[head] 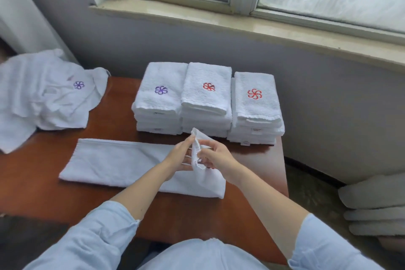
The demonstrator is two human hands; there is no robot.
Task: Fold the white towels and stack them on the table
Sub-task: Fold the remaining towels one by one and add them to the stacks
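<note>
1. A towel (pixel 122 162) is lying lengthwise on the counter (pixel 105 116), already narrowed into a long strip. Its right end is being lifted off the surface.

2. Left hand (pixel 178 156) is reaching in flat, fingers extended and pressing against the raised end; it looks like a loose pinch with the thumb, not a full grip.

3. Right hand (pixel 215 156) is curling its fingers around the same raised edge from the other side, holding the hem. Both hands are meeting at that one end, nearly touching.

4. Three stacks are sitting at the back of the counter, side by side and touching: left stack (pixel 160 98) with a purple mark, middle stack (pixel 207 98) and right stack (pixel 255 107) with red marks.

5. An unfolded pile (pixel 43 96) is slumping over the counter's left end, partly hanging off.

6. Judgement: the step in hand is carrying the right end leftward to fold the strip across itself.

7. To do it well: spread the hands to the two corners of the raised end before moving, so the hem is staying straight. Carry it low, land the corners square on the strip's edges, then smooth outward from the fold.

8. Risk: with both hands bunched mid-hem, the corners are likely drooping and the fold may land skewed.

9. Match the finished size to the stacks behind, so it is sitting flush once placed.
</note>
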